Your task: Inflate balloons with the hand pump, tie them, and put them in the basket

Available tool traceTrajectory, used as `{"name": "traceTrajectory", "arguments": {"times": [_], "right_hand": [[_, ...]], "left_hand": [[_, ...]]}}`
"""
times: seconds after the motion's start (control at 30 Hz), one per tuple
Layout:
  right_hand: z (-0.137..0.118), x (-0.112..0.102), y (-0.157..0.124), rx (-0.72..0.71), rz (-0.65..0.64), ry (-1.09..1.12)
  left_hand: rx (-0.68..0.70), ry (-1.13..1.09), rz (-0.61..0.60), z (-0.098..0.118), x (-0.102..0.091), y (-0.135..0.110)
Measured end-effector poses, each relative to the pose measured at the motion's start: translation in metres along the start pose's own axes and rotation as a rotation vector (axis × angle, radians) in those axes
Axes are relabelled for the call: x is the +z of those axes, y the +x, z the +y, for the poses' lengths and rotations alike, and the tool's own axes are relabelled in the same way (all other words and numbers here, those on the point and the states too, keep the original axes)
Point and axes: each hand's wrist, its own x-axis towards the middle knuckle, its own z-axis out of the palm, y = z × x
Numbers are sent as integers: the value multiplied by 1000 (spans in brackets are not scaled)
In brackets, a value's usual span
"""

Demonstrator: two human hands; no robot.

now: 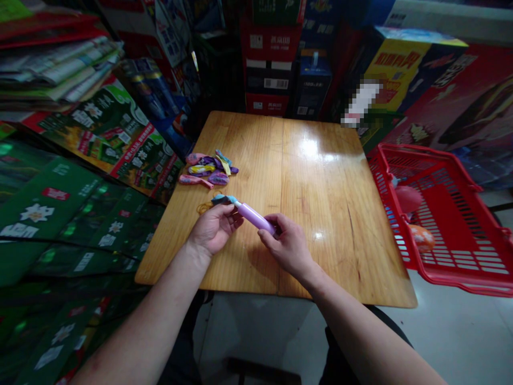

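Observation:
My left hand (214,227) pinches a limp blue balloon (222,199) at the white tip of a lilac cylinder (254,217), which looks like a small hand pump. My right hand (288,247) grips the far end of that cylinder. Both hands hover over the wooden table (320,187). Beyond my left hand lie several loose rubber bands (205,206) and a heap of deflated balloons (208,168) in pink, purple, yellow and blue.
A red plastic basket (401,160) tilts beside the table's right edge, holding a pink balloon (409,199) and an orange balloon (420,238). Printed green cartons (68,214) line the left, more boxes (268,69) stand behind, and a pale floor (452,326) lies at lower right.

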Motion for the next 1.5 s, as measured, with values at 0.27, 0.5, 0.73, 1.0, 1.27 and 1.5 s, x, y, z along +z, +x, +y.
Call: {"name": "traceTrajectory", "arguments": {"times": [0.27,0.5,0.73,1.0,1.27,1.5], "right_hand": [[2,1,0,-52,13,-48],[5,-1,-2,-135,29,-91],[3,-1,-1,-145,26,-80],[9,-2,0,-165,20,-93],[6,-4,0,-155,-11,-24],[7,-8,4,-25,-64,147]], "left_hand": [[3,29,9,1,-1,-1],[-42,119,-34,0,-4,-6],[19,44,28,1,1,-4],[-64,249,-87,14,-7,-10],[54,175,-90,14,-7,-9],[50,246,-175,23,-9,-12]]}}
